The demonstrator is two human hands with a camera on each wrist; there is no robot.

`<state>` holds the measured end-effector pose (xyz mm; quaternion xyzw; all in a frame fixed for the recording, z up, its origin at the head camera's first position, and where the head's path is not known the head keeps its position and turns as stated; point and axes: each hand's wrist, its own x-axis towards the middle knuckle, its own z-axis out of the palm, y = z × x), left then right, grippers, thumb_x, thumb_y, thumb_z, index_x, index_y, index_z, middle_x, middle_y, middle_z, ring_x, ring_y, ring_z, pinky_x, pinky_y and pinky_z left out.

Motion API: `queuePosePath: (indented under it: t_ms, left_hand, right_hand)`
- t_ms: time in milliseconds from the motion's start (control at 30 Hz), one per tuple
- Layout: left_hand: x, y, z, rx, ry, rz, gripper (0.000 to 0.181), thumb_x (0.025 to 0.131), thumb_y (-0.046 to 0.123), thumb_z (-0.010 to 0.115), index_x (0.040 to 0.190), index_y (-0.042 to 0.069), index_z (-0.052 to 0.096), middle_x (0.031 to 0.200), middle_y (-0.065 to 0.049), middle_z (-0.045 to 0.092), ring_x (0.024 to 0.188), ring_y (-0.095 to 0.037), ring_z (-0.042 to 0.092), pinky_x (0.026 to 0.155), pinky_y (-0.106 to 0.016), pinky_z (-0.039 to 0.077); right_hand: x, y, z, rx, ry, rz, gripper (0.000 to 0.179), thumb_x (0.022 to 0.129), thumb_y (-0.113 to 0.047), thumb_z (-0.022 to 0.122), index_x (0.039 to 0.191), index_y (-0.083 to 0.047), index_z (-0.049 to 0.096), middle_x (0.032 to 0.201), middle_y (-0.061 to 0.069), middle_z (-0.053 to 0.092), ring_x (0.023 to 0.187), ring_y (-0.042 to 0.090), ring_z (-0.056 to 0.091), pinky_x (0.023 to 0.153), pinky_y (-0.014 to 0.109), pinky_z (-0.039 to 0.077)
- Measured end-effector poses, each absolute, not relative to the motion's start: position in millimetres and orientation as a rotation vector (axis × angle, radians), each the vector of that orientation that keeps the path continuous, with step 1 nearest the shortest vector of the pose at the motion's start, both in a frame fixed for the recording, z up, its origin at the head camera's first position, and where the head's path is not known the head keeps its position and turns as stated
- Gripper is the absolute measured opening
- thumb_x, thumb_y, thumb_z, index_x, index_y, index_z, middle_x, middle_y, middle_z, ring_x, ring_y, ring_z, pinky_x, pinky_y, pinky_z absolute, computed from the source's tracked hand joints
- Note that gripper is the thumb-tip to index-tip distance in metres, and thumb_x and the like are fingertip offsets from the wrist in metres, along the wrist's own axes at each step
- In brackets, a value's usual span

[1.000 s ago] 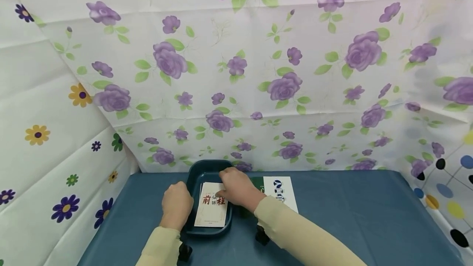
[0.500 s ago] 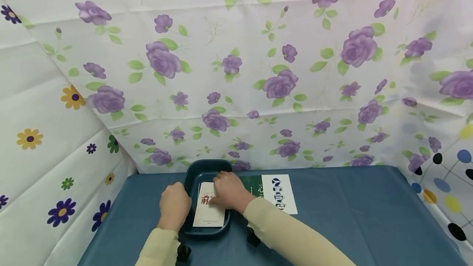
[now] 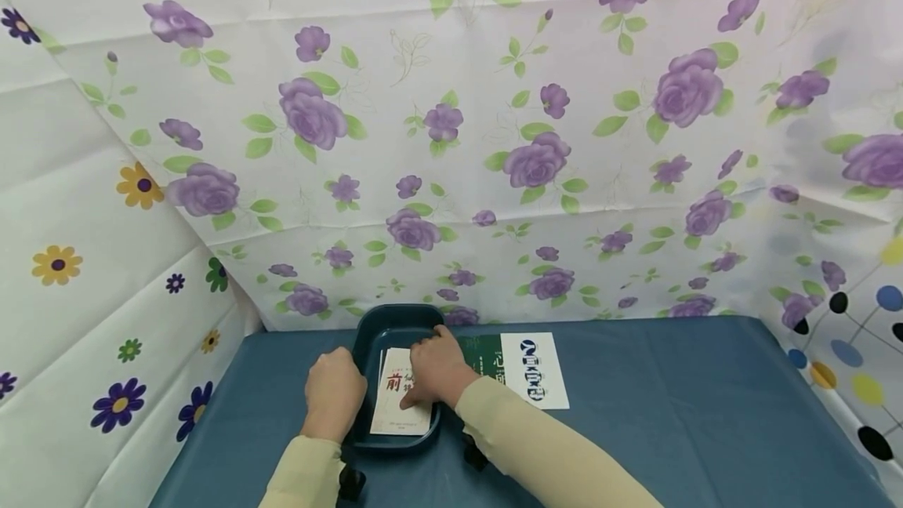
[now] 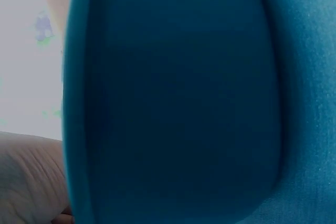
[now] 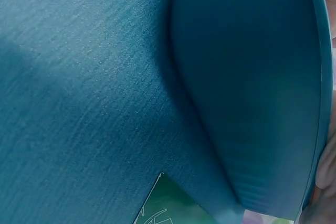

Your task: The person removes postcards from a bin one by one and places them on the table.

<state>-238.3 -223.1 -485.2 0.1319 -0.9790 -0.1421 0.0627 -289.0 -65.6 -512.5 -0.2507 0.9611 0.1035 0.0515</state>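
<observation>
A dark blue rectangular tray (image 3: 398,445) stands lengthwise on the table. Inside it lies a small stack of white printed cards (image 3: 395,418) with red and black characters. My left hand (image 3: 335,392) grips the tray's left rim, fingers curled and mostly hidden. In the left wrist view, part of that hand (image 4: 31,179) shows past the rim. The right hand (image 3: 437,373) reaches over the tray's right side, touching the top card with its thumb. Its index finger stretches toward the far right rim; the other fingertips are hidden. In the right wrist view, its fingers (image 5: 326,171) show behind the rim.
Just right of the tray lies a flat green and white booklet (image 3: 534,373) with dark lettering. The blue table covering (image 3: 656,414) runs up to a purple-flowered cloth wall (image 3: 480,139). Patterned cloth also hangs on the left and right sides.
The right hand has shifted left over the cards and its index finger now points toward the far rim. The booklet is less covered. The left hand and cards hold their places.
</observation>
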Motion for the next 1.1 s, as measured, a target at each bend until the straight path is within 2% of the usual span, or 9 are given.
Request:
queuePosePath:
  t_ms: [200,367,567,733,900,1100]
  left_hand:
    - [-240.0,-223.3,-487.0,0.382,-2.946,-0.417,0.009,0.077,0.005,0.063,0.08,-0.002,0.066,0.078,-0.021,0.067,0.062,-0.033,0.064,0.047,-0.045,0.047]
    - [-239.7,-222.8,-487.1,0.384,-2.953,-0.412,0.009,0.077,0.006,0.064,0.08,-0.002,0.066,0.077,-0.021,0.067,0.06,-0.031,0.063,0.046,-0.044,0.047]
    - [-239.0,-221.7,-486.8,0.377,-2.952,-0.405,0.008,0.078,0.006,0.064,0.078,-0.002,0.066,0.074,-0.02,0.067,0.056,-0.028,0.062,0.043,-0.041,0.045]
    - [-240.0,-223.4,-487.2,0.377,-2.953,-0.399,0.007,0.078,0.006,0.063,0.077,-0.001,0.066,0.074,-0.02,0.067,0.058,-0.03,0.062,0.044,-0.042,0.045]
    - [-239.9,-224.2,-486.2,0.378,-2.952,-0.401,0.008,0.077,0.006,0.063,0.078,-0.001,0.066,0.075,-0.02,0.067,0.06,-0.032,0.063,0.046,-0.044,0.046]
    - [-238.6,-224.1,-485.1,0.384,-2.964,-0.404,0.008,0.077,0.006,0.064,0.078,-0.001,0.066,0.075,-0.02,0.067,0.059,-0.032,0.063,0.044,-0.042,0.046]
  right_hand:
    - [-288.5,-65.4,-509.9,-0.758,2.943,0.291,0.098,0.055,-0.085,0.058,0.128,-0.019,0.054,0.119,-0.001,0.062,0.112,0.015,0.057,0.111,0.042,0.025]
    - [-287.6,-64.9,-509.7,-0.766,2.983,0.224,0.099,0.055,-0.08,0.065,0.132,-0.019,0.05,0.123,0.001,0.059,0.117,0.018,0.054,0.11,0.042,0.028]
    - [-286.3,-66.2,-508.8,-0.713,3.065,0.229,0.101,0.047,-0.08,0.068,0.126,-0.019,0.054,0.112,0.007,0.057,0.105,0.024,0.055,0.101,0.042,0.036]
    - [-283.4,-67.0,-505.9,-0.673,3.102,0.251,0.096,0.046,-0.08,0.069,0.118,-0.019,0.058,0.101,0.007,0.057,0.098,0.025,0.056,0.097,0.042,0.036]
    - [-280.7,-68.1,-503.5,-0.639,3.125,0.253,0.09,0.044,-0.079,0.07,0.111,-0.019,0.063,0.09,0.005,0.057,0.086,0.023,0.054,0.087,0.042,0.036]
    - [-279.3,-68.3,-504.1,-0.617,3.139,0.236,0.092,0.041,-0.078,0.073,0.111,-0.019,0.061,0.097,0.006,0.054,0.087,0.023,0.049,0.083,0.042,0.035]
